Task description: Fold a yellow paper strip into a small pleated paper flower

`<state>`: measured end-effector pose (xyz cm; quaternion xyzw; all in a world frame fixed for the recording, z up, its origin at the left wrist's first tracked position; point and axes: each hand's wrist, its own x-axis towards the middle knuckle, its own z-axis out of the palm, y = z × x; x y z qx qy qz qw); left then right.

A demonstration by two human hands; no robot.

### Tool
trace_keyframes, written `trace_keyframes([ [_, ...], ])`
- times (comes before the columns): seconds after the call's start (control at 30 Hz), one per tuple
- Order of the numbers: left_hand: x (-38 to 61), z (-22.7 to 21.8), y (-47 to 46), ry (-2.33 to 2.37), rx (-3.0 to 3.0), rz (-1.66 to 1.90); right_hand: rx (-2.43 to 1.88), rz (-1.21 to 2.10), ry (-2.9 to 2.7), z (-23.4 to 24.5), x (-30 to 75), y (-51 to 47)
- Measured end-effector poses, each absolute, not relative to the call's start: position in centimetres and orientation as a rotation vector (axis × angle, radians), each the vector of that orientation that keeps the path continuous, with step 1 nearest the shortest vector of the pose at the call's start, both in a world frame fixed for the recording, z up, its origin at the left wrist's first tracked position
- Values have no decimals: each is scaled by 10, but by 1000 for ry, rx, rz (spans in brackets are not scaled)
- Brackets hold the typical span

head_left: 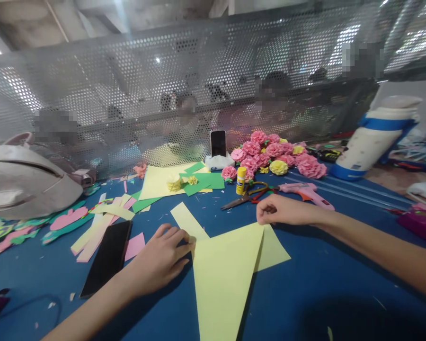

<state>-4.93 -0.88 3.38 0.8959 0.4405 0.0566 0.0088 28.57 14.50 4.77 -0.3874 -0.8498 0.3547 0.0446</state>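
The left hand is seen with fingers loosely bent and slightly parted, the fingertips at the upper left corner of a yellow sheet; whether the corner is gripped or only touched cannot be told. The right hand is curled nearly closed, the sheet's upper right corner pinched at its fingertips. The sheet is held between both hands above the blue table — its near end is cut off by the lower picture edge. Beneath its right side a yellow flap is partly covered; whether it is a separate piece cannot be made out. A pale strip is likewise overlapped at the sheet's far edge. Beside the left forearm a dark phone is laid, and a pink square is partly hidden by it. Scissors and a pink glue gun are placed beyond the right hand — the scissors' handles are tangled visually with other tools. Figures behind the perforated screen are blurred.
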Motion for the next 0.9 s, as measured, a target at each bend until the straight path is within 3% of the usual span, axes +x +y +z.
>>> trace_keyframes([
  [0.37, 9, 41, 49, 1281, 2043, 695, -1062, 1098, -2527, 72, 249, 121],
  [0.9, 37, 35, 87, 1287, 1662, 922, -1103, 1109, -2127, 63, 238, 114],
])
